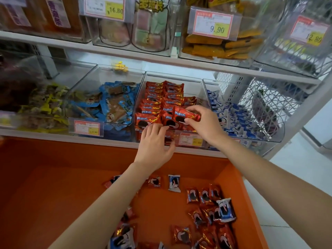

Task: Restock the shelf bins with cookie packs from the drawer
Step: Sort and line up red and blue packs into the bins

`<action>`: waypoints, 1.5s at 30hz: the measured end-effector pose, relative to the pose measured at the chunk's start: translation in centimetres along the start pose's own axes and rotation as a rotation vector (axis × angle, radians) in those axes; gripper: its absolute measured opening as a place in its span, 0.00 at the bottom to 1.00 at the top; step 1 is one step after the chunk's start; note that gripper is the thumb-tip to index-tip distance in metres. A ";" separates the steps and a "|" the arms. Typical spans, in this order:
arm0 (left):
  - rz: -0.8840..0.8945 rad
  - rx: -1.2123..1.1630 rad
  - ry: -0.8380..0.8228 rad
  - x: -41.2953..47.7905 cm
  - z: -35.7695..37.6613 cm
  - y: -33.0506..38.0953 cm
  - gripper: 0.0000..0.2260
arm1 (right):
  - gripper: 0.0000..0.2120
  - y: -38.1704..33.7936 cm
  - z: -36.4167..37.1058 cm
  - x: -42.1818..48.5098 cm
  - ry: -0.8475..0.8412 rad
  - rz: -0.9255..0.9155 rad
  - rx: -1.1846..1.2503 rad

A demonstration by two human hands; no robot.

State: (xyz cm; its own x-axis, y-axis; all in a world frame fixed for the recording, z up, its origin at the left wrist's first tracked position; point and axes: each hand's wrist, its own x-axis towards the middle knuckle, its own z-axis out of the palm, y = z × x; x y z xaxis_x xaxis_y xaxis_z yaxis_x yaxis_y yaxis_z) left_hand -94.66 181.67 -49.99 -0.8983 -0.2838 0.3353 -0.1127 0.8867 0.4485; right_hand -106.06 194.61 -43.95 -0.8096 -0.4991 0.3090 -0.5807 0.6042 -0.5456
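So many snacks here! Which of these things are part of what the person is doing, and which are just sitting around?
Part of the job: right hand pinching a red cookie pack; left hand touching packs in the red-pack bin; loose packs in the orange drawer.

Just there: blue snack bin; yellow-wrapped sweets; price tags; orange packets on the upper shelf.

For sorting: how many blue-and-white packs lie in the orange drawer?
3. One pack near the drawer back, one atop red packs at right, one at the bottom edge. Arms may hide others.
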 end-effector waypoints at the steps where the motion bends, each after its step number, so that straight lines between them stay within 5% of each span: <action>1: 0.003 0.016 -0.010 0.1 0.2 -0.3 0.24 | 0.18 0.0 0.4 0.5 -0.020 -0.017 -0.034; 9: 0.118 0.031 -0.005 -0.3 1.4 -2.1 0.27 | 0.16 -0.2 3.6 2.1 -0.240 -0.080 -0.128; 22: 0.144 -0.007 -0.009 -0.6 1.4 -2.5 0.28 | 0.18 -0.5 3.3 1.9 -0.152 -0.286 -0.511; 28: 0.171 0.013 0.013 -0.4 1.4 -2.5 0.27 | 0.17 0.7 4.2 -0.7 0.017 -0.506 -0.600; 37: 0.279 0.060 0.082 -3.3 3.5 -3.5 0.20 | 0.28 6.4 5.3 -8.9 -0.128 -0.536 -0.649; 41: 0.372 0.112 -0.093 -6.7 6.9 -4.8 0.20 | 0.28 10.2 6.9 -13.3 -0.291 -0.423 -0.522; 45: 0.287 0.117 -0.558 -9.4 10.6 -5.7 0.22 | 0.29 13.6 9.5 -16.4 -0.577 -0.151 -0.337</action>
State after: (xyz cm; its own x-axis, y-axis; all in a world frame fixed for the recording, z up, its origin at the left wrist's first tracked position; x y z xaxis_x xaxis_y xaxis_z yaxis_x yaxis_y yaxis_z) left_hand -90.07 183.18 -64.51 -0.9820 0.1763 -0.0679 0.1484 0.9421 0.3006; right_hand -99.87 205.13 -63.86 -0.5971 -0.7875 -0.1528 -0.7542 0.6160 -0.2276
